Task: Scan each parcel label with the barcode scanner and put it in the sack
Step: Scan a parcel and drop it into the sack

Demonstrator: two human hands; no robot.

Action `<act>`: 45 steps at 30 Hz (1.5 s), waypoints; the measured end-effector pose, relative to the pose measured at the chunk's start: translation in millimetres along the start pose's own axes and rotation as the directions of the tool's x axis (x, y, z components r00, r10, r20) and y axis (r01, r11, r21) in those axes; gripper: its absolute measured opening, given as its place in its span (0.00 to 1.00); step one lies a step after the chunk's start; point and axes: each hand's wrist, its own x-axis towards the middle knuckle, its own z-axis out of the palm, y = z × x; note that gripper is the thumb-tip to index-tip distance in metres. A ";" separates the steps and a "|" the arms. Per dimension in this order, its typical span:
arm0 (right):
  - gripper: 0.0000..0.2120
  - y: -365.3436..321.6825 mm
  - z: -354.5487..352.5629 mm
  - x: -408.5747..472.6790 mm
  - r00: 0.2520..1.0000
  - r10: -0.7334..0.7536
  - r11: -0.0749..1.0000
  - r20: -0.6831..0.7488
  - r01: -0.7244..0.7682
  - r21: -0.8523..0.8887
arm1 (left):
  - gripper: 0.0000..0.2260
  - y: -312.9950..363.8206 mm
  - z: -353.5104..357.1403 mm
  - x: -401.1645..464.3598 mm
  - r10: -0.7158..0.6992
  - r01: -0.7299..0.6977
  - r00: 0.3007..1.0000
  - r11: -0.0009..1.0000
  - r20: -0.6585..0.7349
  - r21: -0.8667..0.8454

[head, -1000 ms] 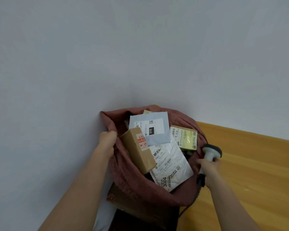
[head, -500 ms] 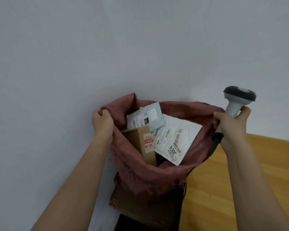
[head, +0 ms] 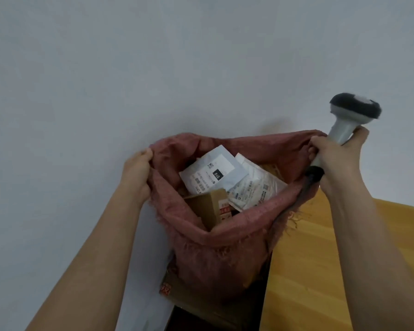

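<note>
I have my left hand (head: pixel 136 173) gripping the sack (head: pixel 215 237) rim's left side and my right hand (head: pixel 335 161) clutching both the barcode scanner (head: pixel 344 125) and the right rim, mouth stretched between them, parcels (head: pixel 213 175) lying inside, nearer my left.

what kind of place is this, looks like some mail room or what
Probably a small parcel-sorting spot, though only a plain wall and wooden surface show. Clues: the sack of labelled parcels and the barcode scanner in the right hand.
</note>
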 end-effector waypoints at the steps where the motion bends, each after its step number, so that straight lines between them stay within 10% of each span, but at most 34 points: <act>1: 0.22 2.4 0.9 2.7 0.999 0.039 0.999 -0.009 -0.040 -0.037 | 0.11 -9.2 0.5 -5.3 -0.102 0.101 0.995 0.986 0.000 0.134; 4: 0.21 1.3 10.4 13.0 0.994 0.109 0.994 -0.023 -0.110 -0.005 | 0.21 -21.8 10.1 -23.7 -0.355 0.268 0.917 0.885 0.181 0.380; 7: 0.20 -22.1 21.0 26.2 0.999 -0.029 0.995 -0.042 0.033 0.097 | 0.12 0.8 16.0 -12.1 -0.105 0.114 0.961 0.993 0.256 -0.020; 10: 0.20 -31.4 15.3 36.9 0.990 -0.118 0.966 -0.081 0.133 0.222 | 0.17 21.6 9.0 1.5 0.021 0.065 0.983 0.884 0.180 -0.462; 15: 0.22 2.7 4.8 32.2 0.992 0.100 0.995 -0.073 -0.098 0.030 | 0.13 -8.6 28.9 -8.0 -0.167 0.191 0.971 0.973 0.171 -0.131; 22: 0.23 -13.9 -10.2 40.1 0.990 -0.121 0.985 -0.077 0.130 0.117 | 0.18 7.7 2.9 8.8 0.060 0.026 0.977 0.919 0.205 -0.393; 28: 0.24 26.0 -24.5 25.6 0.977 0.150 0.987 -0.150 -0.157 -0.033 | 0.14 -40.4 -1.9 1.0 -0.270 0.287 0.948 0.955 0.170 -0.081; 34: 0.24 40.7 -41.2 5.1 0.941 0.295 0.955 -0.165 -0.296 0.018 | 0.18 -47.8 -10.5 -0.7 -0.252 0.232 0.965 0.950 0.075 0.207; 39: 0.24 41.8 -51.4 -26.7 0.909 0.383 0.923 -0.161 -0.374 0.084 | 0.34 -52.6 -11.5 -7.8 -0.004 0.112 0.991 0.604 -0.137 0.789; 45: 0.23 43.0 -81.5 -70.9 0.886 0.435 0.898 -0.159 -0.415 0.146 | 0.31 -63.7 12.9 -40.7 0.536 -0.261 0.844 0.405 0.004 0.876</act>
